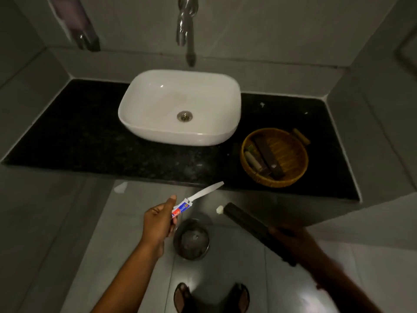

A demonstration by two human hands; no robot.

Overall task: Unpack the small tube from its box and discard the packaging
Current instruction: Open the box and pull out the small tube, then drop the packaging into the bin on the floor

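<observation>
My left hand [158, 224] grips a small red, blue and white box [180, 210] in front of the counter edge. The box's long white flap [206, 190] stands open and points up to the right. Whether the tube is inside it I cannot tell. My right hand [293, 242], blurred and dark, holds a long dark box [246, 221] that slants up to the left; a small white piece [219, 209] shows at its far end. A small round metal bin [191, 239] with a crumpled liner stands on the floor between and below both hands.
A white basin [180, 107] sits on the black counter [79, 136] under a chrome tap [187, 32]. A wicker basket [274, 157] holding dark boxes and small items stands at the counter's right. A soap dispenser [79, 26] hangs on the left wall. My feet [212, 297] are on the grey tiles.
</observation>
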